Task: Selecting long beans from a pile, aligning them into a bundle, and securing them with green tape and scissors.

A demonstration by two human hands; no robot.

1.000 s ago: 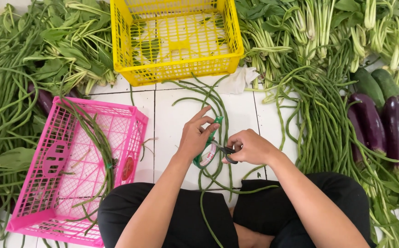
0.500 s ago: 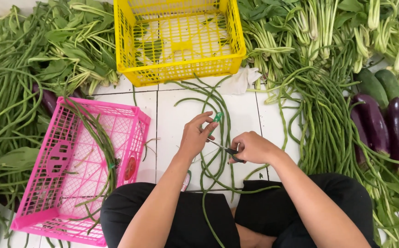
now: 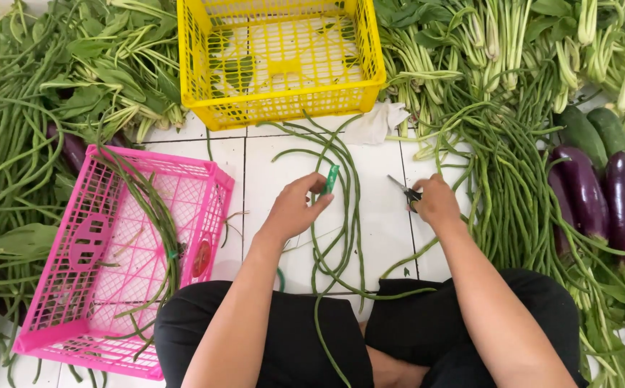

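My left hand (image 3: 292, 210) pinched a green band (image 3: 330, 179), light and stretchy, over limp long beans (image 3: 348, 215); my right (image 3: 436, 202) clasped small scissors (image 3: 406, 192).

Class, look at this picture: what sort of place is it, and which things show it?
Probably a vegetable sorting spot on a tiled floor: heaps of long green beans, purple aubergines, and a yellow plastic crate.

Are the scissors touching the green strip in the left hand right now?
Apart. The head view shows bare white floor between the scissors in the right hand and the green strip pinched by the left hand.
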